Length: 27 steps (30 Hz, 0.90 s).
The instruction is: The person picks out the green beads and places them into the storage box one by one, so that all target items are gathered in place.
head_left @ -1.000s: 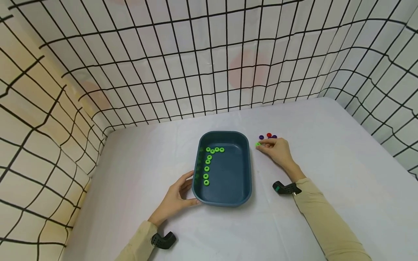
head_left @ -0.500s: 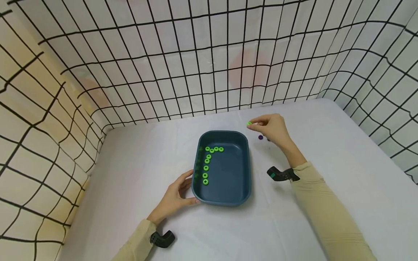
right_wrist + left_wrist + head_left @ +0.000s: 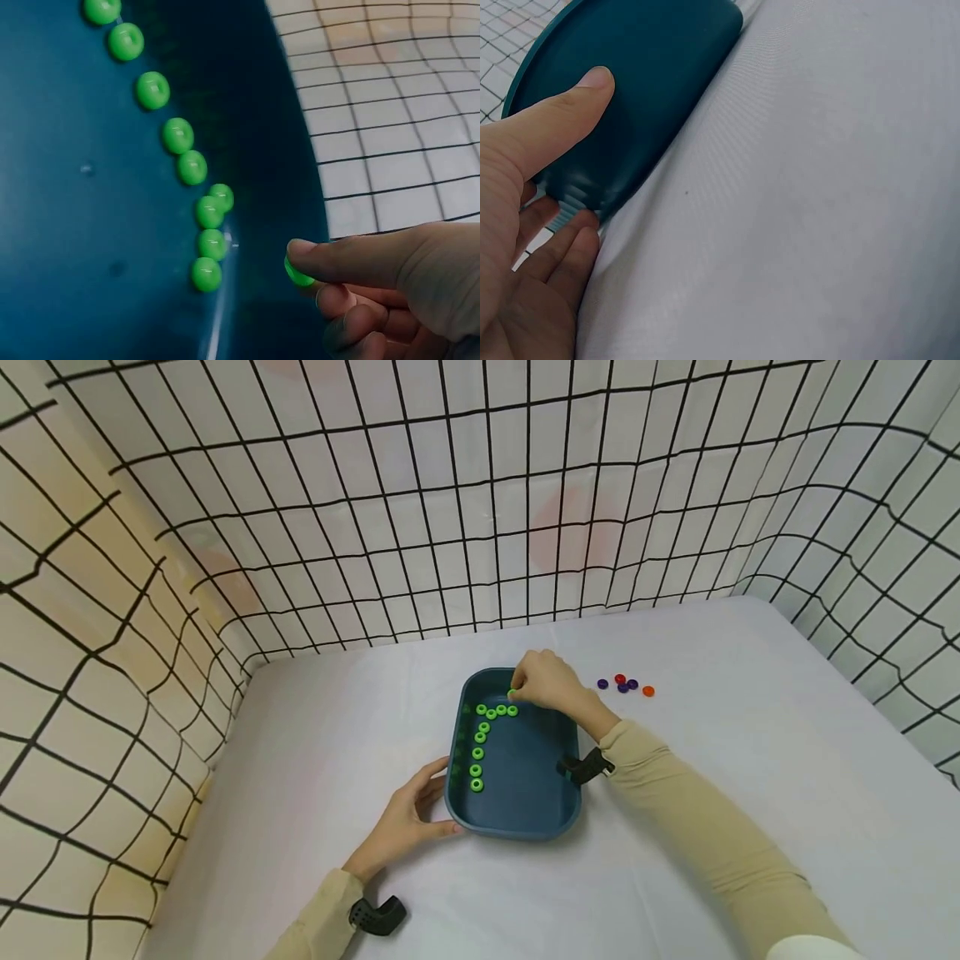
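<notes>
A deep blue tray (image 3: pixel 517 837) holds several green ring-shaped beads (image 3: pixel 477 753), laid in a bent line along its left side and far end. Around the tray's near left corner, my left hand (image 3: pixel 408 817) keeps its thumb on the outer front wall and its fingers at the left side. The left wrist view shows this thumb (image 3: pixel 570 112) pressed to the wall. Over the tray's far end, my right hand (image 3: pixel 551 681) pinches one green bead (image 3: pixel 298 273) between thumb and finger, above the line. Part of the tray's far rim is hidden by this hand.
Right of the tray, several loose beads lie on the white cloth, among them a red bead (image 3: pixel 620 678), a purple bead (image 3: pixel 602 684) and an orange bead (image 3: pixel 648 691). A black wire grid (image 3: pixel 487 535) stands around the back and sides of the table.
My right hand has carried the green bead from the loose beads on the right, up and leftward, to over the tray's far end. The left hand stays at the tray's corner.
</notes>
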Each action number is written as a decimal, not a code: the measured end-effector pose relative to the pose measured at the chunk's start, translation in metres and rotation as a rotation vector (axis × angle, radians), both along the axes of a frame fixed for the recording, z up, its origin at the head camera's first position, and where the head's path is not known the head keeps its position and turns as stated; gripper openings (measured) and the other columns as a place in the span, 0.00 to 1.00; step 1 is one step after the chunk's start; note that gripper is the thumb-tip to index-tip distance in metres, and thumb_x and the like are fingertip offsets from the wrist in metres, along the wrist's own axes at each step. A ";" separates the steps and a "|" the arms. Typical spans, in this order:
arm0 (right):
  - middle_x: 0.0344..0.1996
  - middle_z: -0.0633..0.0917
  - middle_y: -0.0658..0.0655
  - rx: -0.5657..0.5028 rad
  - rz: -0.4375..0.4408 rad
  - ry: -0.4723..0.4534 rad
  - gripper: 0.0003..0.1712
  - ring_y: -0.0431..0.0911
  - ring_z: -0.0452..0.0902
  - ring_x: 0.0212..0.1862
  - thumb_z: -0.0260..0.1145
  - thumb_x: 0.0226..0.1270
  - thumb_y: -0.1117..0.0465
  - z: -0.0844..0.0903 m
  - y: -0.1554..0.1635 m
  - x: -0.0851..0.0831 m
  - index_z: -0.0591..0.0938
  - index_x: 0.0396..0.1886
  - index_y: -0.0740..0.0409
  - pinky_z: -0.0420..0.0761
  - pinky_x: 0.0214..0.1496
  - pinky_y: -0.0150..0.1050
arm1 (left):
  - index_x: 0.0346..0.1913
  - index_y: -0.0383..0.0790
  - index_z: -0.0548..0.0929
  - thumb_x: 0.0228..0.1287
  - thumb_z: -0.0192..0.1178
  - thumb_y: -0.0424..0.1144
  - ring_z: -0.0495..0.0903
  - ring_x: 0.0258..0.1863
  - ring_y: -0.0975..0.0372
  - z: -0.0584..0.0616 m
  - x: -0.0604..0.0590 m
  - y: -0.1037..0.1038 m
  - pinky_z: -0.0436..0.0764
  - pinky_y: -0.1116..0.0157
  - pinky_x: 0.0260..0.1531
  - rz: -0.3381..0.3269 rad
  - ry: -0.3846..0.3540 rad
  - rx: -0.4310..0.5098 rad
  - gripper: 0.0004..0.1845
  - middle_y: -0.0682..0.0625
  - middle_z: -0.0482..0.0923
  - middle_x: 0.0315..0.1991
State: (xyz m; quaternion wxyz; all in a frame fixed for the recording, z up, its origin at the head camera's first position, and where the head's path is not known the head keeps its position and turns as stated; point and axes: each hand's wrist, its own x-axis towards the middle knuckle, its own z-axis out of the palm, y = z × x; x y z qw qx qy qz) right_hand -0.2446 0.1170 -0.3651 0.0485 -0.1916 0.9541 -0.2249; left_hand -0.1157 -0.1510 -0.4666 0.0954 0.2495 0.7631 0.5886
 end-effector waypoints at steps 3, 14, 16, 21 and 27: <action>0.37 0.90 0.59 0.039 -0.019 -0.008 0.09 0.50 0.86 0.35 0.74 0.60 0.60 -0.005 -0.002 -0.001 0.91 0.37 0.61 0.87 0.37 0.43 | 0.75 0.44 0.62 0.48 0.78 0.33 0.71 0.67 0.48 -0.001 0.000 0.000 0.69 0.72 0.66 0.002 0.003 0.001 0.50 0.43 0.66 0.71; 0.29 0.89 0.56 0.140 -0.021 -0.023 0.05 0.47 0.82 0.28 0.76 0.55 0.60 -0.014 -0.004 -0.006 0.90 0.28 0.59 0.85 0.30 0.41 | 0.75 0.45 0.62 0.47 0.78 0.34 0.72 0.67 0.49 0.000 0.001 0.000 0.69 0.70 0.68 0.021 0.005 -0.022 0.51 0.43 0.67 0.71; 0.28 0.88 0.55 0.156 -0.022 -0.033 0.05 0.47 0.82 0.28 0.77 0.55 0.61 -0.016 -0.005 -0.007 0.90 0.28 0.58 0.85 0.29 0.41 | 0.75 0.45 0.62 0.48 0.78 0.34 0.72 0.67 0.49 0.000 0.001 0.000 0.69 0.69 0.68 0.021 0.006 -0.021 0.51 0.43 0.67 0.71; 0.26 0.87 0.54 0.183 -0.021 -0.049 0.06 0.47 0.81 0.27 0.78 0.53 0.62 -0.023 -0.007 -0.008 0.88 0.25 0.58 0.83 0.28 0.40 | 0.75 0.44 0.62 0.48 0.78 0.34 0.71 0.67 0.48 -0.001 0.001 0.000 0.69 0.68 0.68 0.023 0.010 -0.024 0.51 0.43 0.66 0.72; 0.26 0.86 0.55 0.202 -0.026 -0.064 0.07 0.47 0.80 0.27 0.78 0.53 0.62 -0.026 -0.006 -0.007 0.88 0.25 0.58 0.82 0.27 0.39 | 0.75 0.45 0.62 0.48 0.78 0.35 0.71 0.68 0.49 -0.001 0.001 0.001 0.69 0.67 0.69 0.020 -0.004 -0.028 0.51 0.44 0.65 0.72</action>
